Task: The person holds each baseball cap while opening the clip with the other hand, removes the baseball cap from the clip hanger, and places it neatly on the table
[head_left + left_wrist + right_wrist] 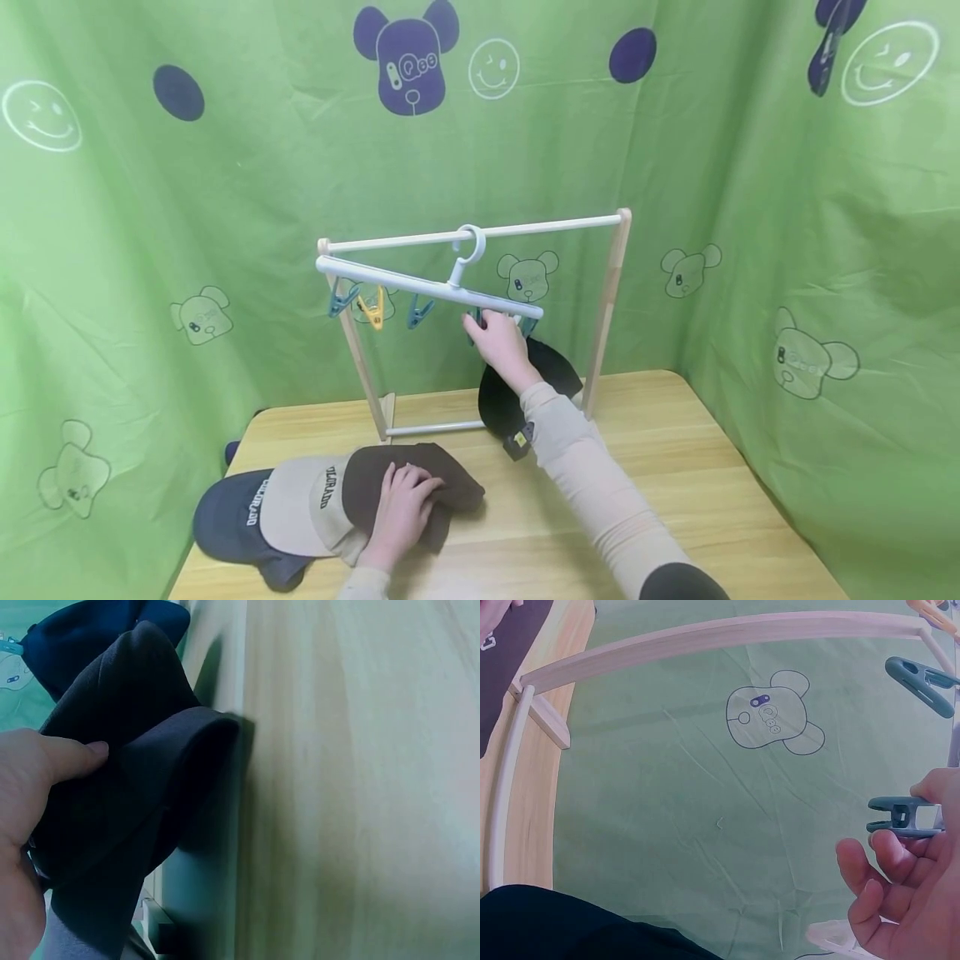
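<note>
My left hand (401,510) holds a dark brown cap (369,477) on the table; the left wrist view shows the thumb pressed on its dark cloth (105,817). The right hand (501,343) is raised to a pale blue hanger (390,275) and pinches a teal clip (889,802) between thumb and fingers. In the right wrist view, that clip's jaws have nothing between them. Right beside this hand, a black cap (555,367) hangs below the hanger's right end, partly hidden by my forearm. A yellow clip (377,307) and teal clips (420,312) hang further left.
The hanger hooks over the top bar (555,226) of a wooden rack (606,317), tilted down to the right. A beige cap (296,504) and a navy cap (225,517) lie overlapping left of the brown one. Green curtains (825,250) surround the table (675,467).
</note>
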Available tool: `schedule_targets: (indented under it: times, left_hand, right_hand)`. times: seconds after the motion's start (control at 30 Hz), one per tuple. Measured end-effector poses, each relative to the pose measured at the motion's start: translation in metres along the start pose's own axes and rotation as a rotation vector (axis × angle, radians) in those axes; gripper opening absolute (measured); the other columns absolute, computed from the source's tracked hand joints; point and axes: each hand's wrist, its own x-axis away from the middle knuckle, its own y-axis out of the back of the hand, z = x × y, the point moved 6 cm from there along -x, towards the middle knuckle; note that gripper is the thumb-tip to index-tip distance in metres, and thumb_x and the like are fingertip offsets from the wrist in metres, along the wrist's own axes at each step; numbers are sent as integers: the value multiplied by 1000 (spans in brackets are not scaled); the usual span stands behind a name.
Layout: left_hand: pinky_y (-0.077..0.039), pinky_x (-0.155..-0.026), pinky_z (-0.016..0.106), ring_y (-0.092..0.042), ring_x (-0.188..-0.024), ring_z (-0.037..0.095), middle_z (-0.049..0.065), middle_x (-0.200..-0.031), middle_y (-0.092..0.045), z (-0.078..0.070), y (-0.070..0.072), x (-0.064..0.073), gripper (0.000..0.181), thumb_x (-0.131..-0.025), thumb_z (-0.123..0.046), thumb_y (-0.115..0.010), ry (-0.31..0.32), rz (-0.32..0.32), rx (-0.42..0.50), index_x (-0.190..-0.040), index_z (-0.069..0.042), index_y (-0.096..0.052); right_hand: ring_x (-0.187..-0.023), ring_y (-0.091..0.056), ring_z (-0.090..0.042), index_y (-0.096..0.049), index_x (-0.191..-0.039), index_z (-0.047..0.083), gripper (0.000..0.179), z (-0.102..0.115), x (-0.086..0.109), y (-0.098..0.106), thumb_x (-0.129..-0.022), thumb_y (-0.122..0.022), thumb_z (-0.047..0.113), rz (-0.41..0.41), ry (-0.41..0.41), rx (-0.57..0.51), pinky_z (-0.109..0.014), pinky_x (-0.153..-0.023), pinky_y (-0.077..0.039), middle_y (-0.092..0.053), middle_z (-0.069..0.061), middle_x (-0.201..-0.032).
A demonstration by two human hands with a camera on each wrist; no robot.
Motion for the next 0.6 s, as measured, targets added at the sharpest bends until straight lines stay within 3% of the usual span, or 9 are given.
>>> schedule_targets:
  times: [0.13, 0.6]
  left_hand:
    - [-39, -103, 65, -60, -105, 25, -4, -98, -66, 1, -4, 3, 33, -71, -12, -81, 4, 4, 5, -101, -22, -73]
    - [-34, -109, 64, -58, -113, 26, -1, -107, -65, 0, -17, 10, 42, -70, -20, -83, 57, 119, 28, -110, -19, -70]
  right_hand:
    - [-51, -41, -17, -43, -67, 16, 42, 0, 0, 0, -94, -49, 48, 2, 1, -1, -28, -46, -30, -44, 0, -58]
    - [-50, -42, -17, -44, -68, 16, 43, -1, 0, -2, -94, -48, 49, 2, -1, 4, -28, -45, -30, -46, 0, -58]
